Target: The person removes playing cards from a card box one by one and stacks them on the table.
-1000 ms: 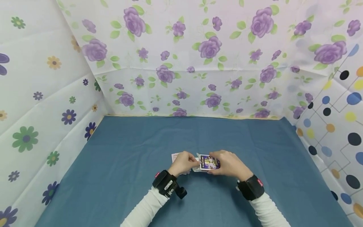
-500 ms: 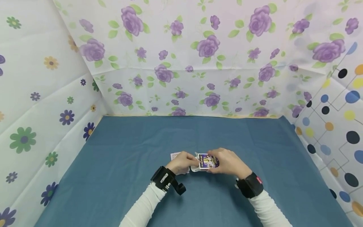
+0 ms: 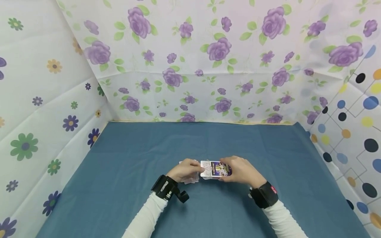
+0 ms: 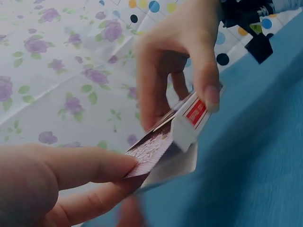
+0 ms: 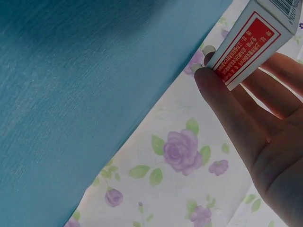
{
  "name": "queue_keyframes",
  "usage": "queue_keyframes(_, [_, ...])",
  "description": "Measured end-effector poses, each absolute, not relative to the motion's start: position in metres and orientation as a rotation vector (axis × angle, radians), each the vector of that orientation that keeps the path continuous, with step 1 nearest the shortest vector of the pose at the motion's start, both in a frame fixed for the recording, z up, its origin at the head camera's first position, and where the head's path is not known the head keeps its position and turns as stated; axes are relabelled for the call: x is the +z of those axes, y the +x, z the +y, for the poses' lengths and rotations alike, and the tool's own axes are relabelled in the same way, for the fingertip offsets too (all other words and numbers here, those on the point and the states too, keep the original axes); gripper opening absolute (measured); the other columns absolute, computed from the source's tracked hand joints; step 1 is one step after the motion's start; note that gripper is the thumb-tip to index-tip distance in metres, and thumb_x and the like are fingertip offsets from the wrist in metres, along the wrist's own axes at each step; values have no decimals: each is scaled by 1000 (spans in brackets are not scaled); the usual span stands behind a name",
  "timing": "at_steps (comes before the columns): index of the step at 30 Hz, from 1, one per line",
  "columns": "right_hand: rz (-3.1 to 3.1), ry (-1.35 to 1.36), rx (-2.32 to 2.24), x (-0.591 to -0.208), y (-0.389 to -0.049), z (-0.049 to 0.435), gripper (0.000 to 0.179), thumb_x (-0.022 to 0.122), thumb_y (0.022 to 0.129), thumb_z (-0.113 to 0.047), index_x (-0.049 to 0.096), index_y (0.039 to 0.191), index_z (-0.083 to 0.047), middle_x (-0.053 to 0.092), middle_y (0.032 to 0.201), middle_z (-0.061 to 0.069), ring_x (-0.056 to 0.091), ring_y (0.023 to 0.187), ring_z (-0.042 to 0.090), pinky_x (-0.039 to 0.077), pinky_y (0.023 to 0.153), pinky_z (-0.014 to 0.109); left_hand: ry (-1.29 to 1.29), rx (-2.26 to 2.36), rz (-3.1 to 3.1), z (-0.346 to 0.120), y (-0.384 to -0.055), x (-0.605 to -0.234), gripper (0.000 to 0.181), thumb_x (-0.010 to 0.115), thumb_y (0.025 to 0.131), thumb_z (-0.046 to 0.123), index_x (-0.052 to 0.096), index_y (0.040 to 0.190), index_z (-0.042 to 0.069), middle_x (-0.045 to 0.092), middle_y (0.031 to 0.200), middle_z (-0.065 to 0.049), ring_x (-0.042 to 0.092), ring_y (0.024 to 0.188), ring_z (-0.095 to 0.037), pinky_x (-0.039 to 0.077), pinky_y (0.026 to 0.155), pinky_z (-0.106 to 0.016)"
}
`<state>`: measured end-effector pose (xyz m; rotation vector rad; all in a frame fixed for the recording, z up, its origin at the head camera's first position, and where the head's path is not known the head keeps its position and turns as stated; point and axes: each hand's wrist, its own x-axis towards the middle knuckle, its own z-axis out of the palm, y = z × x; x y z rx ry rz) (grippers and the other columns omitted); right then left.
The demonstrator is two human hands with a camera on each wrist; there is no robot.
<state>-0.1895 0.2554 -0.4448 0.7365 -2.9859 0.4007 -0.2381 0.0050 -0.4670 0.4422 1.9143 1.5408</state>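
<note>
My right hand (image 3: pixel 241 171) holds a small playing card box (image 3: pixel 221 169) by its long edges, thumb on the near side. The box has a dark purple picture face, and a red panel shows on its side in the right wrist view. Its flap end (image 4: pixel 184 135) stands open toward the left. Between thumb and finger my left hand (image 3: pixel 185 170) pinches playing cards (image 4: pixel 150 150) that stick partway out of that end. Under the left hand, several more cards (image 3: pixel 190 180) lie loosely stacked on the cloth, partly hidden by the fingers.
A blue cloth (image 3: pixel 143 148) covers the table. Floral sheets (image 3: pixel 193 59) hang behind and on the left, and a dotted sheet (image 3: pixel 351 138) hangs on the right. Black cameras are strapped to both wrists.
My left hand has moved left, away from the box, drawing cards partway out of it. The right hand stays nearly in place with the box.
</note>
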Motion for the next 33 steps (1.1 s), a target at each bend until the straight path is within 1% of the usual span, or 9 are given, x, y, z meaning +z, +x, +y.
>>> queue_keyframes(2, [-2993,728,398,-444,-189,255,64,79,76,-46,64,126,-9,68,116,7,64,102,22,51,79,39,448,1565,1894,0,-237,-466,18,63,93,14,66,91,-3,59,66,1,52,53,-9,38,53,-24])
queue_keyframes(4, [-2997,719,398,-445,-189,256,64,80,76,-46,64,126,-10,68,116,7,64,103,22,51,81,40,441,1594,1862,-6,-236,-465,18,61,95,13,65,92,-5,63,72,-4,66,64,-13,44,56,-24])
queue_keyframes(7, [-3003,708,403,-446,-189,257,64,79,76,-46,64,126,-10,68,117,8,64,105,24,51,84,43,408,1635,1826,-15,-236,-463,17,57,96,10,65,100,-5,66,78,-5,73,77,-17,48,61,-23])
queue_keyframes(11, [-3005,708,404,-447,-189,259,65,79,76,-47,64,127,-10,68,117,8,64,105,25,51,84,44,386,1654,1816,-27,-239,-461,27,54,98,11,62,117,-7,70,91,-9,73,82,-15,53,68,-23])
queue_keyframes(15, [-3002,716,413,-447,-190,259,65,79,76,-47,64,127,-10,68,115,8,64,103,24,51,82,43,383,1680,1783,-39,-245,-460,35,53,99,11,55,127,-9,69,99,-9,71,84,-11,55,78,-26])
queue_keyframes(20, [-3002,712,420,-447,-190,259,64,79,75,-47,64,126,-10,68,115,8,64,101,22,51,80,41,375,1717,1759,-53,-257,-462,46,54,100,16,46,137,-10,69,97,-3,70,85,-9,54,83,-26])
queue_keyframes(23, [-3008,708,430,-448,-190,259,64,79,76,-46,64,126,-10,68,116,8,64,102,22,51,81,42,328,1705,1826,-59,-265,-464,45,59,98,19,52,134,-7,69,89,1,67,78,-7,53,79,-25])
queue_keyframes(28, [-3000,711,432,-450,-191,260,64,79,76,-47,64,126,-10,68,117,8,64,103,23,52,83,43,304,1572,2063,-62,-279,-472,33,70,90,25,70,113,1,68,77,2,61,69,-12,50,70,-29])
queue_keyframes(33, [-2999,708,462,-452,-191,260,64,79,76,-48,64,126,-10,68,118,7,64,105,24,52,84,43,411,1466,2222,-60,-289,-484,22,76,85,22,73,94,2,68,68,0,63,64,-15,50,64,-28])
